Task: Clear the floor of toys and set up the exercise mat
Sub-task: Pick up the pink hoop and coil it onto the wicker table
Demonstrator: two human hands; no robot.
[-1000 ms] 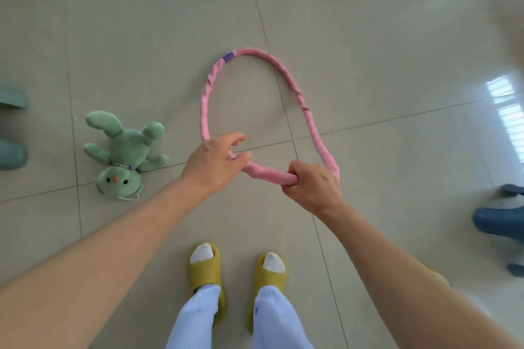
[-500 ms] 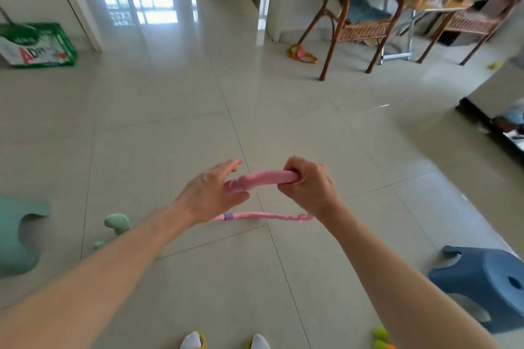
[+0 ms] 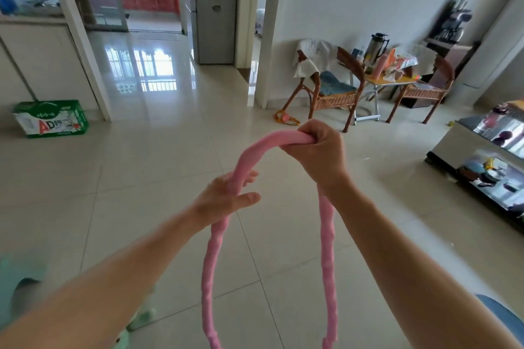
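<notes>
1. Pink hoop (image 3: 211,278): we hold it up off the floor, its top arc between our hands, both sides hanging toward 6 o'clock and out of view.
2. Right hand (image 3: 317,147): at 1 o'clock, fingers curled tight round the hoop's top.
3. Left hand (image 3: 226,195): just left of centre, thumb and fingers loosely wrapped round the hoop's left side.
4. Green plush toy (image 3: 139,320): on the floor at 7 o'clock, partly hidden by our left forearm.
5. Green carton (image 3: 51,119): on the floor at 10 o'clock.
6. Wicker chair (image 3: 331,88): at 2 o'clock, beside a cluttered table (image 3: 391,81).
</notes>
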